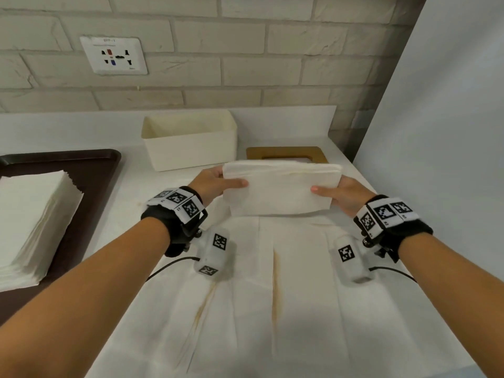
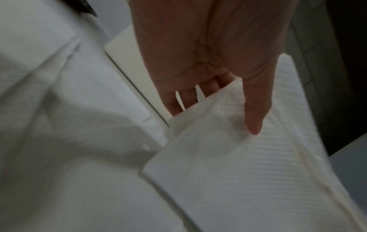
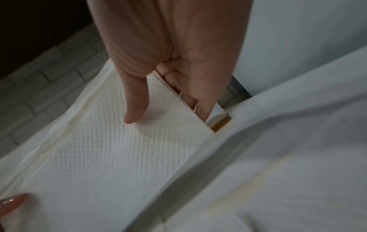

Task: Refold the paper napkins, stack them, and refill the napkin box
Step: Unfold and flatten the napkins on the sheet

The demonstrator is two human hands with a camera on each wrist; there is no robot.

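— Head view: bright, even, soft light. Faint shadows under the forearms. No glare. Wide-angle bending of the brick wall (image 1: 245, 50) lines toward upper corners.
— Sharpness?
— Fine mid-frame, soft at lower edge.
— Wrist views?
— Dimmer, greyish, grainy. Motion blur on the lower left of the left wrist view, lower right of the right one. Black patches in upper corners.
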